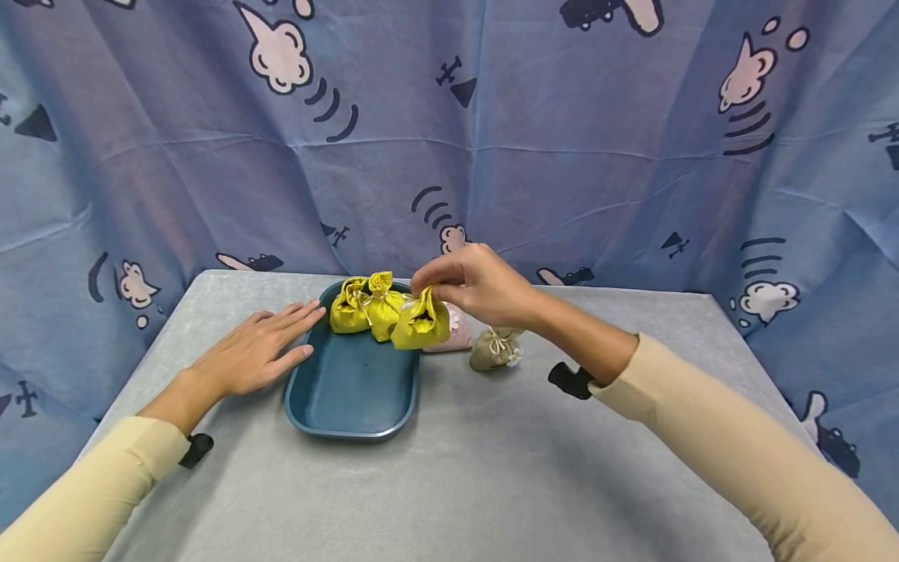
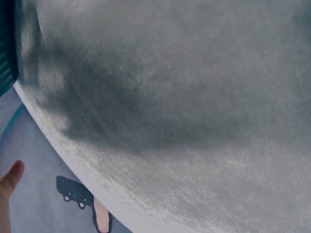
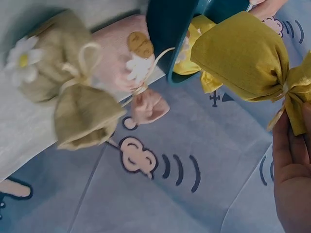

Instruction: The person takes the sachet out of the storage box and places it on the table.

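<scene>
Yellow and tied at the neck, the held pouch (image 1: 421,336) hangs near the centre of the head view, its gathered top pinched between the fingers and thumb of the right hand (image 1: 485,285). That hold looks sound: the full body stays free below and can settle without being squeezed. It covers the upper-right rim of the blue tray (image 1: 358,382); I cannot tell whether it touches that rim or hangs above it.

The left yellow pouch (image 1: 346,311) and the middle yellow pouch (image 1: 384,318) sit in the tray's upper end, so the held one is best brought down upright, to their right, clear of its neighbour's neck — and let go only once its base bears on the tray floor. The pink pouch (image 1: 460,334), just outside the tray's right wall, and the olive pouch (image 1: 494,350) beside it are easily brushed. The left hand (image 1: 260,351) lies at the tray's left rim, fingers extended and gripping nothing — light pressure there would steady the tray.
</scene>
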Demonstrator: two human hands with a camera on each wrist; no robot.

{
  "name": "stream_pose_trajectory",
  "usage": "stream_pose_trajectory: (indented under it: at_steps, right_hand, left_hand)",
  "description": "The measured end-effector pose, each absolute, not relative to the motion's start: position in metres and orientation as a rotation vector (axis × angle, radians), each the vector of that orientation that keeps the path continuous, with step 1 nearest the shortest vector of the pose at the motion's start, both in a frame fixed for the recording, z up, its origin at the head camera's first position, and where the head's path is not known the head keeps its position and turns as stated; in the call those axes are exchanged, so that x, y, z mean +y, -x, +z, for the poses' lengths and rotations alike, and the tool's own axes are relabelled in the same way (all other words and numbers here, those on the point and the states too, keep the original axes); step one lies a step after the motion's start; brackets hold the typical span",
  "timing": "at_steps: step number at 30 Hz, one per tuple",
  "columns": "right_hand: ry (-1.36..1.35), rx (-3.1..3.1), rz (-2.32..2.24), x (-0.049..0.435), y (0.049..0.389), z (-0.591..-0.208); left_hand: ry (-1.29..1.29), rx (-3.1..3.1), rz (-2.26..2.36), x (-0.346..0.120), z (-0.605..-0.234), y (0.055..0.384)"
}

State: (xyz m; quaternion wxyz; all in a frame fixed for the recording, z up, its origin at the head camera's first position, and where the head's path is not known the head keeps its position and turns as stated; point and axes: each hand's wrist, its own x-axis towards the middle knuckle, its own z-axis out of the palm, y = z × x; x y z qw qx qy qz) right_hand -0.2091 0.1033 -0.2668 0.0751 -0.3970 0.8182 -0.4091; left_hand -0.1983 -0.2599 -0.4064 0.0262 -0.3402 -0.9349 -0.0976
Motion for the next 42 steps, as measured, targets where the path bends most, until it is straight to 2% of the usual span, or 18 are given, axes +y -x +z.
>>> stream_pose_trajectory:
  at_steps: [20, 42]
  right_hand:
    - [1.083, 2.508, -1.150, 0.146, 0.202, -0.282]
    - [1.063, 2.393, -1.164, 0.138, 0.205, -0.328]
  left_hand:
    - [1.032, -2.904, -0.297, -0.259, -0.407, 0.197]
    - [1.036, -2.905, -0.299, -0.260, -0.409, 0.198]
